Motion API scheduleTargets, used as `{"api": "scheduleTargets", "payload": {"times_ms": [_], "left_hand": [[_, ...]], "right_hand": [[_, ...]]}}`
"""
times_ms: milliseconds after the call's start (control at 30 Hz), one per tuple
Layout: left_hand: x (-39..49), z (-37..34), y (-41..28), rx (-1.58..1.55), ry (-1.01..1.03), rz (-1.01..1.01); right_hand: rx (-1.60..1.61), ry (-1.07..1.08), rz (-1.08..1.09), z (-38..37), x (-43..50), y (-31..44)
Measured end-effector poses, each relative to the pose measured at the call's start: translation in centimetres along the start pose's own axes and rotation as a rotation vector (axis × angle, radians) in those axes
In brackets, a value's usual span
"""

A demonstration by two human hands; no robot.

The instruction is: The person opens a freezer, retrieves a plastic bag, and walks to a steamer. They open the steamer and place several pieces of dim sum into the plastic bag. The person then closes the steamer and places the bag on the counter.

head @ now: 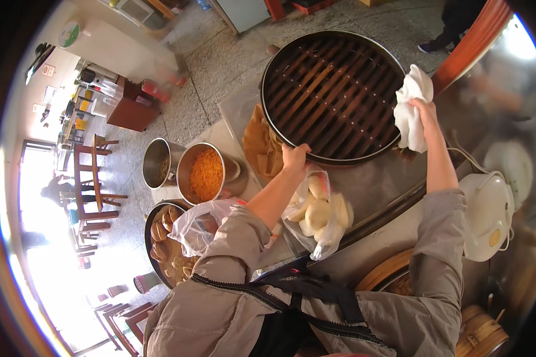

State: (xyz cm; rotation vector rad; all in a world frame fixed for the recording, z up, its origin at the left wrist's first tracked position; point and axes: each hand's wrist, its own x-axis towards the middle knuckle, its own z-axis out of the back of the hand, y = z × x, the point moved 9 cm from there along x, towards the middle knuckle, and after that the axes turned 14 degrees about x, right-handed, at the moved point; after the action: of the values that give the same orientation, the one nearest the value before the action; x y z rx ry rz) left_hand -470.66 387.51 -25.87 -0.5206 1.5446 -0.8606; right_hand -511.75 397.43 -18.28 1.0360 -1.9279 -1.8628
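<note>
A large round steamer tray with a metal rim and dark wooden slats lies before me over the metal counter. At its near-left edge my left hand grips the rim. My right hand clasps a bunched white cloth against the rim on the right side. Just below my left hand sits a clear plastic bag of pale, rounded pieces that look like dough or buns. Brown cloth is crumpled beside the tray's left edge, partly hidden under it.
Left of my forearm stand a metal pot of orange shredded food, another metal pot, and a round pan of brown and pale pieces. A white appliance with a cord is at right. Bamboo steamers sit lower right.
</note>
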Motion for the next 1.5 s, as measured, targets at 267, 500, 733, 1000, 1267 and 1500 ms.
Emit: {"api": "scheduleTargets", "payload": {"times_ms": [267, 500, 733, 1000, 1267, 1500], "left_hand": [[0.0, -2.1, 4.0, 0.016, -0.126, 0.099], [-1.7, -1.9, 2.7, 0.049, -0.09, 0.091], [-13.4, 1.2, -4.3, 0.174, 0.243, -0.422], [-28.0, 20.2, -3.9, 0.475, 0.163, -0.766], [-33.0, 43.7, 7.6, 0.458, -0.409, -0.521], [-34.7, 58.7, 19.1, 0.114, -0.75, -0.274]], "right_hand": [[-0.265, 0.024, 0.221, -0.3, 4.4, 1.2], [-0.653, -0.273, 0.544, 0.0, 2.2, 3.7], [-0.195, 0.284, 0.236, -8.4, -8.6, 2.8], [-0.538, 0.361, 0.413, -14.6, -8.2, -0.2], [-0.646, 0.553, 0.775, -28.0, -27.0, -0.1], [-0.272, 0.892, 0.337, -35.4, -48.6, -8.4]]}}
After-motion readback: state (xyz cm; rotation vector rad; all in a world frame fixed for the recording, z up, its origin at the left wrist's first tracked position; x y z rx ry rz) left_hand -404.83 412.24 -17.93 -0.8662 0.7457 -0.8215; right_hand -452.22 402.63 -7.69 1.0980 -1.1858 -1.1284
